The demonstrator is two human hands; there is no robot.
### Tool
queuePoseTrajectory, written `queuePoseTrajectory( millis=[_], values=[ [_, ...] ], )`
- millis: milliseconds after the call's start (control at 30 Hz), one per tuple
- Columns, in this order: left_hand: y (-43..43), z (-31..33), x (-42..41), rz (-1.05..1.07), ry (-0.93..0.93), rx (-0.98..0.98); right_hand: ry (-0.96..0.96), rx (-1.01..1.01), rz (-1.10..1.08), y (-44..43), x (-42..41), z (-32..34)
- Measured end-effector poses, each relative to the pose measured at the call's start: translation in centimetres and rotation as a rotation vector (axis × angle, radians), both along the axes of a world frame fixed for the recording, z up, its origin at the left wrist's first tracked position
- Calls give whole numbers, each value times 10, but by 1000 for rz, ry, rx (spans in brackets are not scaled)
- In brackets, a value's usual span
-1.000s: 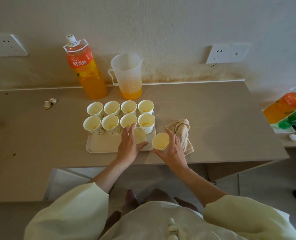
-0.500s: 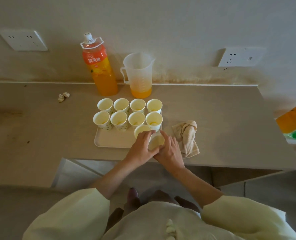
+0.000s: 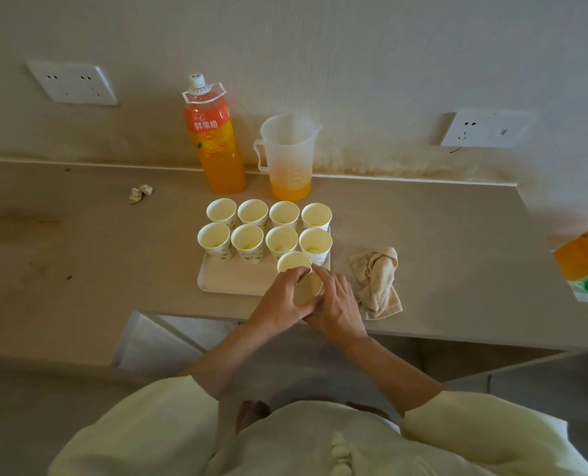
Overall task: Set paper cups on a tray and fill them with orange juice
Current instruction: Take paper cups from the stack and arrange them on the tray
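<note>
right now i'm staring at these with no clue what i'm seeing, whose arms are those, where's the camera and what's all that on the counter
No machine here: the arms are a person's, and the single camera sits on their head, looking forward and down. The left hand and right hand together grip one paper cup at the front edge of a pale tray. On the tray stand eight cups in two rows, several with a little juice in the bottom, plus a ninth cup nearer the hands. By the wall stand an orange juice bottle and a clear measuring jug holding some juice. A crumpled towel lies on the counter right of the tray.
</note>
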State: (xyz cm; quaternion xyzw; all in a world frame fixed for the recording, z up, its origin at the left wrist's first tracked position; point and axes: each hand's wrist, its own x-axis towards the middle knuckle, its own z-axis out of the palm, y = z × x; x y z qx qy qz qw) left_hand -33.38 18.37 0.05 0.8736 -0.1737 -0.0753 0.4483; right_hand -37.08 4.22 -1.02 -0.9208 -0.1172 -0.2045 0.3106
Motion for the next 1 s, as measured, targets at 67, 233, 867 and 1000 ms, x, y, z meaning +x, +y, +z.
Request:
queuePoseTrajectory(
  millis=[67, 233, 867, 1000],
  values=[
    [5, 3, 4, -15, 20, -19, 4, -17, -10, 7, 0, 3],
    [29, 3, 13, -15, 43, -16, 34, 50, 7, 33, 3, 8],
    [97, 23, 27, -147, 132, 37, 59, -34, -49, 106, 15, 6],
    [100, 23, 26, -116, 132, 43, 69, -49, -62, 113, 15, 6]
  ],
)
